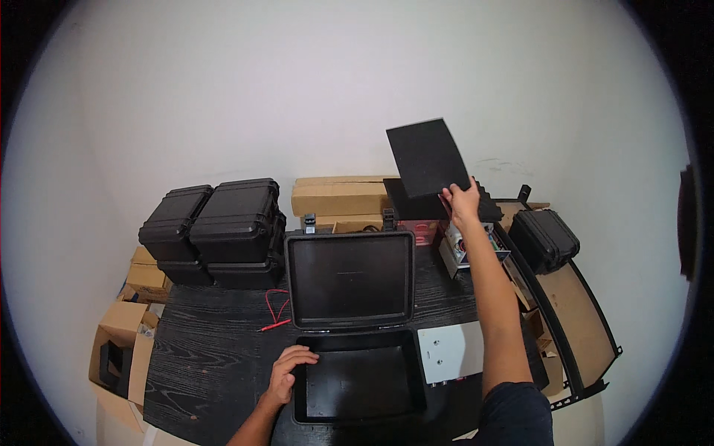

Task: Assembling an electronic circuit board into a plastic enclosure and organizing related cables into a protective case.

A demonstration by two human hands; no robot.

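Observation:
My right hand is raised at the back right, pinching a thin black foam sheet by its lower right corner. The sheet hangs tilted in the air in front of the wall. In the middle of the table lies a black hard case with its lid swung back, nothing inside it. My left hand grips the left rim of this case, its fingers hooked over the edge. Behind the raised sheet, more black sheet material lies on a stack at the back of the table.
Several shut black cases are piled at the back left. A white panel box sits right of the open case, with a red test lead to its left. An instrument, a shelf frame and cardboard boxes surround the dark table.

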